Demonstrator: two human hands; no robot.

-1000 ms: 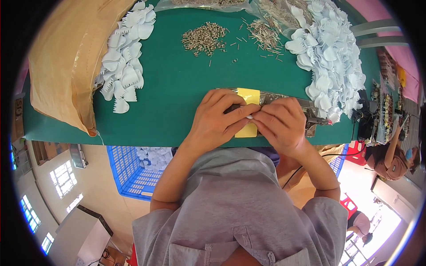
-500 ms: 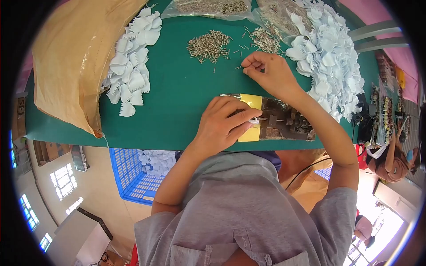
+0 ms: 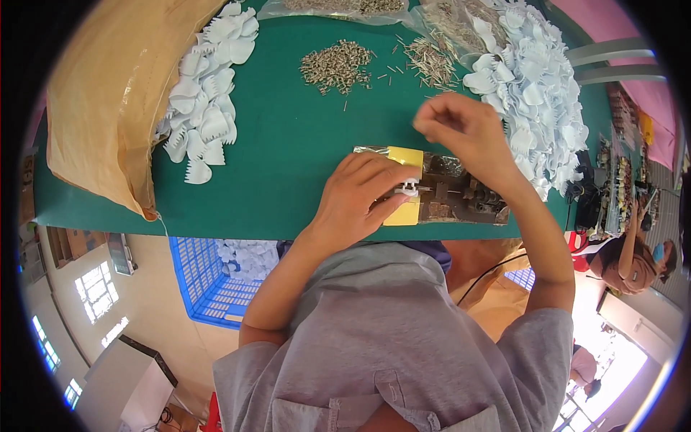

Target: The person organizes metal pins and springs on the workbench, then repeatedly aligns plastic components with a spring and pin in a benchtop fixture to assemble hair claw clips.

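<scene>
My left hand [image 3: 360, 191] rests on the yellow-covered end of a dark metal fixture [image 3: 453, 191], its thumb and fingers closed round a small white plastic clip part [image 3: 408, 188]. Thin metal rods of the fixture point at that part. My right hand [image 3: 464, 133] hangs over the far side of the fixture, fingers curled into a pinch and smeared by motion; anything between the fingertips is too small to make out. Beyond the hands lie a heap of small metal springs [image 3: 336, 66] and a heap of thin metal pins [image 3: 432, 63].
White toothed plastic pieces form a large pile [image 3: 536, 93] at right and a smaller one [image 3: 205, 101] beside a brown paper sack [image 3: 108, 108] at left. Clear bags [image 3: 335, 9] of metal parts lie at the back. Below the green table [image 3: 273, 144] stands a blue crate [image 3: 191, 288].
My right hand has come back from beside the springs and pins, toward me and right, over the fixture. My left hand stays at the fixture; more of the white clip part shows between its fingers.
</scene>
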